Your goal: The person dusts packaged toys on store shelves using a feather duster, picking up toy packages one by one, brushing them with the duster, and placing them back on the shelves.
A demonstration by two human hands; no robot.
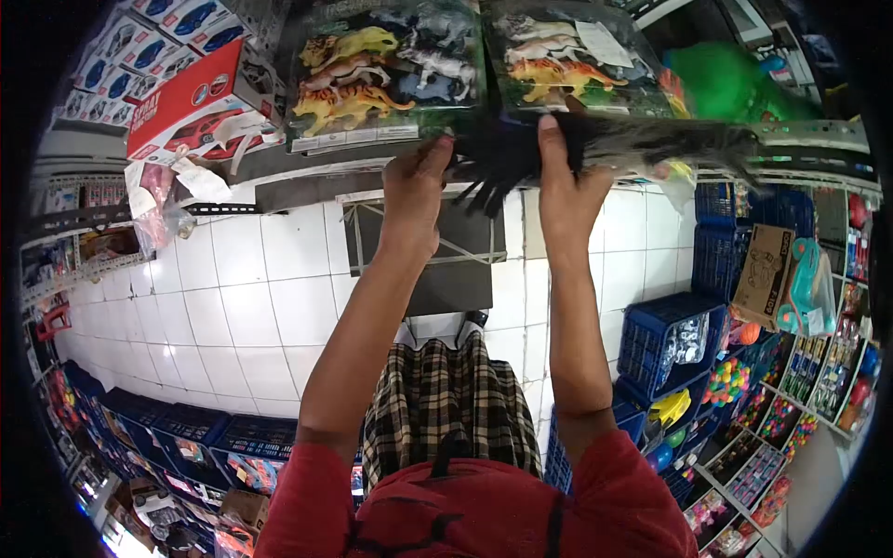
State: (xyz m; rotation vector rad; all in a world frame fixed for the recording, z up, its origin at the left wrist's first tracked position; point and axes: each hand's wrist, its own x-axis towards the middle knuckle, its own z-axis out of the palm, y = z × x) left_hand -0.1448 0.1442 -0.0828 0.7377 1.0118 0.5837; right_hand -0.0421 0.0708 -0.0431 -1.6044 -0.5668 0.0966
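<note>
Holds a feathery bundle point(670, 141) across the shelf edge point(293, 195), jet black at left, greyer at right! Pinches its left end with the left hand point(416, 191), clamps nearer the middle with the right hand point(567, 195), thumb on top, reaching well forward. Beyond: red box point(191, 102), animal-toy pack point(386, 70), second pack point(567, 51) partly masked at the bottom, green toy point(726, 79).

The duster point(665, 142) is before animal sets point(372, 74), right of a carton point(197, 100).

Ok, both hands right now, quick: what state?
Left hand: closed, apparently pinching the black end of the feather duster; fingertips partly hidden.
Right hand: closed around the feather duster, thumb on top.
</note>
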